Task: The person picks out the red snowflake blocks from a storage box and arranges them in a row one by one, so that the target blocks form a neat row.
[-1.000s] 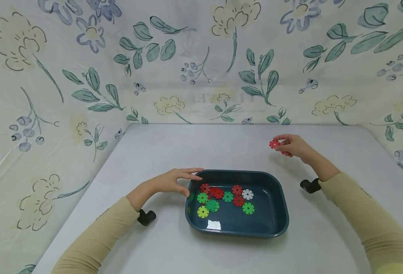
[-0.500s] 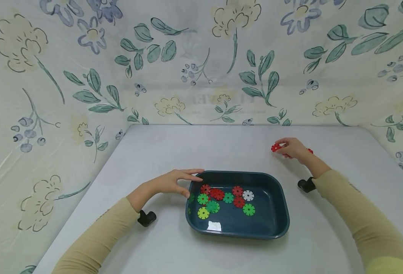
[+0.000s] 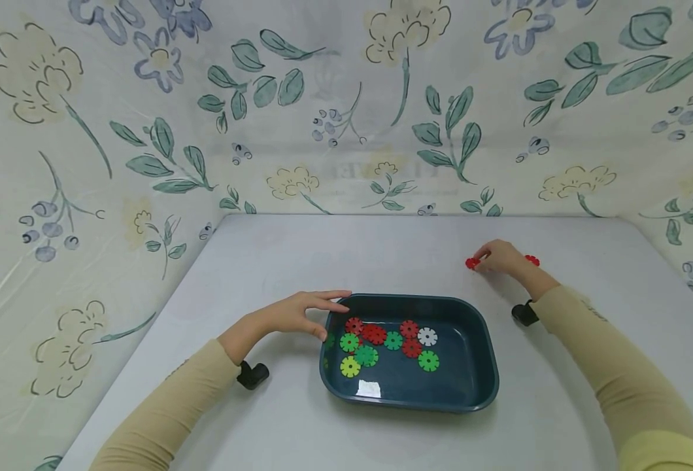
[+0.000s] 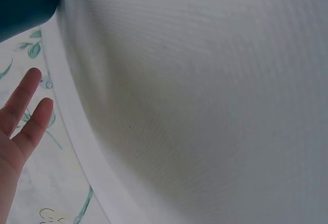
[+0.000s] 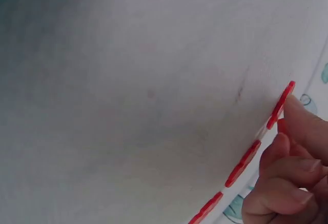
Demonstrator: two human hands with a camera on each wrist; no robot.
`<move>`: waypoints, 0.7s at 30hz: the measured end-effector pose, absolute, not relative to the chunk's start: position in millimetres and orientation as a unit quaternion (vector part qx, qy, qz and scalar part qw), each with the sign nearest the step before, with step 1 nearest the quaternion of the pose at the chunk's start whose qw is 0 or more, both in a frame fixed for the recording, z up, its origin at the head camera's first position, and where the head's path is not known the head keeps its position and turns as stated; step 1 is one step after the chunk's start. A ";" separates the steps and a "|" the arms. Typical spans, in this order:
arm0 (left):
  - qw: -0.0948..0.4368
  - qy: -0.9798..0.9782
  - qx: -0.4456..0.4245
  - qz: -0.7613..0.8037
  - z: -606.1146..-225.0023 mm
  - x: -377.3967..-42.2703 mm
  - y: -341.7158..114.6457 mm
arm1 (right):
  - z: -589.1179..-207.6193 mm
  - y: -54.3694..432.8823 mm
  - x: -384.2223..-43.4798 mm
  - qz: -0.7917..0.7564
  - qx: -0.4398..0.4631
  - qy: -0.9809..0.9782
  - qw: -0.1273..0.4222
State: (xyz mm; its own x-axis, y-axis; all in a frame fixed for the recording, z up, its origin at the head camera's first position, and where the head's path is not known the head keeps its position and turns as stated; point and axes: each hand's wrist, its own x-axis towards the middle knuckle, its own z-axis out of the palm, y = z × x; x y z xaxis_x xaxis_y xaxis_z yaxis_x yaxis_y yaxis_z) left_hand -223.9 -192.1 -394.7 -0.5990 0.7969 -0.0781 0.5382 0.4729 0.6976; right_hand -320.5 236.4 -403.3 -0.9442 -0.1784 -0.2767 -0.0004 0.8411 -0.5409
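My right hand (image 3: 497,257) pinches a red notched plastic disc (image 3: 472,263) low over the far right of the table; whether the disc bears on the tabletop I cannot tell. In the right wrist view, that disc (image 5: 280,107) sits at the fingertips, its other fingers curled. Two more red discs lie in line with it there, a nearer one (image 5: 243,164) and one (image 5: 205,209) at the frame's bottom edge. A red disc (image 3: 532,260) also shows behind the right wrist. My left hand (image 3: 295,312), fingers spread, rests at the dark blue tray's (image 3: 452,392) left rim.
Inside the tray lie several notched discs: red ones (image 3: 408,328), green ones (image 3: 429,360), a yellow one (image 3: 350,366) and a white one (image 3: 427,336). The white table (image 3: 323,255) ends at a flowered cloth backdrop (image 3: 346,98).
My right hand has come down a little toward the tabletop with its red disc. Another red disc has come into sight behind the right wrist. The left hand stays put.
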 end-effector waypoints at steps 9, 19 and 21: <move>0.202 0.834 0.399 0.323 -393.6 -223.0 -192.3 | -402.9 235.9 -319.3 -0.255 -0.061 0.951 0.165; 0.201 0.836 0.402 0.314 -394.3 -224.0 -192.4 | -404.2 238.7 -323.1 -0.240 -0.067 0.955 0.160; 0.200 0.836 0.404 0.311 -394.3 -224.2 -192.5 | -404.0 239.2 -324.0 -0.234 -0.070 0.956 0.161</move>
